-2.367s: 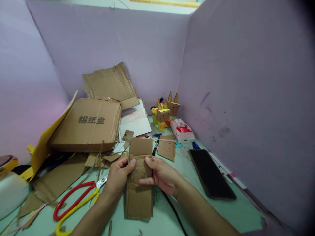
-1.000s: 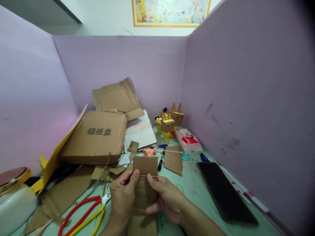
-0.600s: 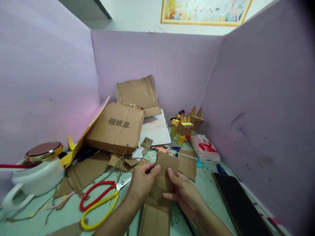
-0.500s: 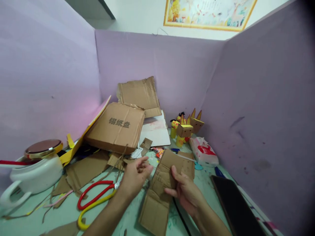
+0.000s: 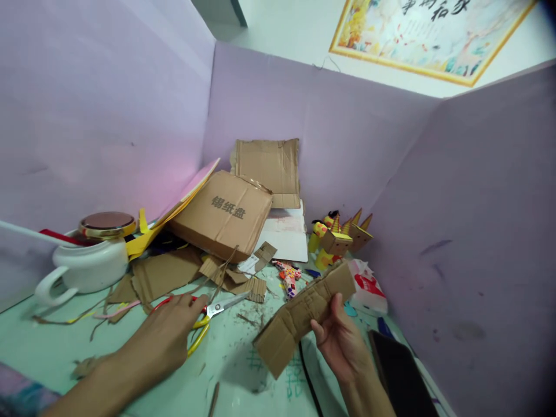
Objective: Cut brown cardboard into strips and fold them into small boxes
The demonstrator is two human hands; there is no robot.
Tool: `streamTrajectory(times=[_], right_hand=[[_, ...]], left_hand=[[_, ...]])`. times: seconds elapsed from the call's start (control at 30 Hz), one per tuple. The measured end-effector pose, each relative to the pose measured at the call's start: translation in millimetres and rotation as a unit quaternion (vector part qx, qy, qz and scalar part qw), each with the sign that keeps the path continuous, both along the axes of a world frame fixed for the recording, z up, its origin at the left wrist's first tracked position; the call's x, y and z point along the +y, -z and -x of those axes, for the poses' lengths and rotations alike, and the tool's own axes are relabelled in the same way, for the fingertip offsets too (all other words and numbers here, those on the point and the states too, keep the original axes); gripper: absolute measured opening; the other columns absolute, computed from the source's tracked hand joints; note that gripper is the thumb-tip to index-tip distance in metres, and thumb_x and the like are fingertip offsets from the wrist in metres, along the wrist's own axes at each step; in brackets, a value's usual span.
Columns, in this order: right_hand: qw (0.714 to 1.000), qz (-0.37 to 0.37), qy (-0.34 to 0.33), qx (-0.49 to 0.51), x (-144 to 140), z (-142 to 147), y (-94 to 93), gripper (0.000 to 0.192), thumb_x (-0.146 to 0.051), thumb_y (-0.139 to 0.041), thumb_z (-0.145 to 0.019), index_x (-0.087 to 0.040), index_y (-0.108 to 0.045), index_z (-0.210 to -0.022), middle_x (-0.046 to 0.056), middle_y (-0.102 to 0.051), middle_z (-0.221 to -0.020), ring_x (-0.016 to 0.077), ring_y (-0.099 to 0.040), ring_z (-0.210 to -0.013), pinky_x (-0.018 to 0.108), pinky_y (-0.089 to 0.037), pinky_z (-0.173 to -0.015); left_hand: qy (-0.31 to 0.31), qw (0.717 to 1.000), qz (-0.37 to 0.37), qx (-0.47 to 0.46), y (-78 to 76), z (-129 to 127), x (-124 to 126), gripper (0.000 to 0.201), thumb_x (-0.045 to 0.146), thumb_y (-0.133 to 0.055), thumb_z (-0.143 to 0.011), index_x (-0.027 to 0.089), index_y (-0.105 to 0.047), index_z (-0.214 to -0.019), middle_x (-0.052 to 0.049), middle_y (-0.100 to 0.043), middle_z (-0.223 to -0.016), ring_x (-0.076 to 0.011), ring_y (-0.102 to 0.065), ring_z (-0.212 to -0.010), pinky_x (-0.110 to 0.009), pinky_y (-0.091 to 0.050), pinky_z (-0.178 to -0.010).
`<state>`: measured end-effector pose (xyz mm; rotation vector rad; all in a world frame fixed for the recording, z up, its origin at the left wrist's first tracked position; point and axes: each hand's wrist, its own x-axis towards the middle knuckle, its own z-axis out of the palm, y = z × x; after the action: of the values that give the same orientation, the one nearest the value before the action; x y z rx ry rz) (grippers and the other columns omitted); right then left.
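Observation:
My right hand (image 5: 343,343) holds a long creased cardboard strip (image 5: 304,315) by its far end, lifted and tilted above the green table (image 5: 234,359). My left hand (image 5: 167,339) has reached left and lies over the handles of the red and yellow scissors (image 5: 217,306), which rest on the table with the blades pointing right. The handles are mostly hidden under my fingers, so the grip cannot be seen.
A white mug (image 5: 82,269) with a gold lid stands at the left. A printed cardboard box (image 5: 226,211), cardboard scraps (image 5: 165,272), white paper (image 5: 286,231), cardboard figures (image 5: 339,237), a tissue pack (image 5: 365,289) and a black phone (image 5: 402,376) crowd the table. Purple partitions enclose it.
My left hand let go of the cardboard strip and moved left onto the scissors. My right hand keeps the strip and has tilted it. The view swung left and up.

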<state>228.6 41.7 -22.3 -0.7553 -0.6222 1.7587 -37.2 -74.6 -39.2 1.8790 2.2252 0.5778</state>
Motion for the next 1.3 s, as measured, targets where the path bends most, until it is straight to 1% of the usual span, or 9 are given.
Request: streamTrajectory(times=[0.17, 0.23, 0.3, 0.4, 0.57, 0.67, 0.77, 1.0, 1.3], right_hand=[[0.999, -0.018, 0.026, 0.043, 3, -8, -3.5, 0.03, -0.03, -0.08, -0.056, -0.033, -0.067, -0.083, -0.011, -0.073, -0.08, 0.01, -0.067, -0.066, 0.017, -0.056, -0.046], [0.998, -0.045, 0.026, 0.047, 4, -12, -5.5, 0.033, -0.033, -0.08, -0.054, -0.033, -0.068, -0.084, -0.008, -0.073, -0.084, 0.0111, -0.068, -0.071, 0.017, -0.056, -0.048], [0.995, -0.079, 0.035, 0.041, 4, -17, -6.8, 0.032, -0.037, -0.078, -0.057, -0.033, -0.068, -0.087, -0.006, -0.073, -0.087, 0.0116, -0.068, -0.075, 0.017, -0.056, -0.052], [0.991, -0.116, 0.046, 0.041, 5, -22, -7.9, 0.029, -0.041, -0.075, -0.061, -0.036, -0.067, -0.089, -0.006, -0.073, -0.085, 0.0111, -0.068, -0.079, 0.016, -0.056, -0.054], [0.991, -0.114, 0.036, 0.054, 7, -23, -7.7, 0.027, -0.04, -0.074, -0.063, -0.036, -0.068, -0.088, -0.005, -0.073, -0.09, 0.0121, -0.067, -0.082, 0.015, -0.056, -0.054], [0.993, -0.091, 0.039, 0.065, 7, -18, -6.9, 0.024, -0.035, -0.077, -0.06, -0.036, -0.069, -0.083, -0.008, -0.073, -0.084, 0.0109, -0.068, -0.076, 0.015, -0.056, -0.052], [0.995, -0.054, 0.032, 0.08, 5, -14, -8.8, 0.027, -0.031, -0.079, -0.057, -0.034, -0.069, -0.081, -0.009, -0.073, -0.082, 0.0105, -0.068, -0.071, 0.015, -0.056, -0.048], [0.996, -0.011, -0.035, 0.086, 0, -8, -17.6, 0.034, -0.037, -0.078, -0.056, -0.029, -0.069, -0.087, -0.002, -0.074, -0.085, 0.0129, -0.068, -0.07, 0.018, -0.056, -0.049], [0.991, 0.022, -0.087, 0.103, 10, -6, 1.5, 0.026, -0.023, -0.075, -0.064, -0.025, -0.067, -0.089, -0.004, -0.074, -0.083, 0.0121, -0.069, -0.065, 0.017, -0.057, -0.048]], left_hand=[[-0.024, 0.983, -0.069, -0.168, -2.6, 5, -4, 0.057, 0.005, -0.047, -0.059, 0.026, -0.053, -0.113, -0.006, -0.066, -0.096, -0.0268, -0.059, -0.095, -0.035, -0.042, -0.082], [-0.042, 0.93, -0.075, -0.359, -5.8, 0, -6, 0.043, 0.018, -0.058, -0.064, 0.027, -0.053, -0.105, 0.0, -0.063, -0.072, -0.0191, -0.06, -0.065, -0.027, -0.046, -0.062], [-0.032, 0.835, -0.03, -0.549, -10.7, -11, -7, 0.04, 0.041, -0.065, -0.064, 0.027, -0.051, -0.098, 0.008, -0.045, -0.048, -0.0083, -0.037, -0.034, -0.019, -0.034, -0.036], [0.001, 0.758, 0.011, -0.652, -21.1, -33, 0, 0.045, 0.058, -0.064, -0.061, 0.025, -0.052, -0.09, 0.013, -0.028, -0.037, -0.0012, -0.01, -0.026, -0.014, -0.013, -0.027], [-0.001, 0.776, -0.145, -0.614, -38.9, -69, 27, 0.042, 0.033, -0.079, -0.048, 0.022, -0.051, -0.078, 0.007, -0.051, -0.047, -0.0056, -0.04, -0.033, -0.015, -0.03, -0.034], [0.024, 0.803, -0.128, -0.581, -44.9, -84, 43, 0.055, 0.022, -0.081, -0.041, 0.021, -0.054, -0.089, -0.003, -0.064, -0.077, -0.0152, -0.058, -0.058, -0.021, -0.043, -0.05], [0.077, 0.852, -0.08, -0.511, -46.1, -93, 50, 0.047, 0.019, -0.076, -0.05, 0.02, -0.051, -0.09, -0.003, -0.061, -0.083, -0.0203, -0.058, -0.078, -0.025, -0.045, -0.065], [0.088, 0.909, -0.135, -0.384, -33.8, -94, 41, 0.025, 0.018, -0.059, -0.066, 0.022, -0.044, -0.086, 0.004, -0.047, -0.072, -0.0135, -0.046, -0.064, -0.024, -0.038, -0.059], [0.081, 0.878, -0.144, -0.448, -22.4, -94, 46, 0.029, 0.013, -0.059, -0.064, 0.022, -0.042, -0.086, 0.006, -0.045, -0.071, -0.0119, -0.043, -0.065, -0.023, -0.038, -0.06]])
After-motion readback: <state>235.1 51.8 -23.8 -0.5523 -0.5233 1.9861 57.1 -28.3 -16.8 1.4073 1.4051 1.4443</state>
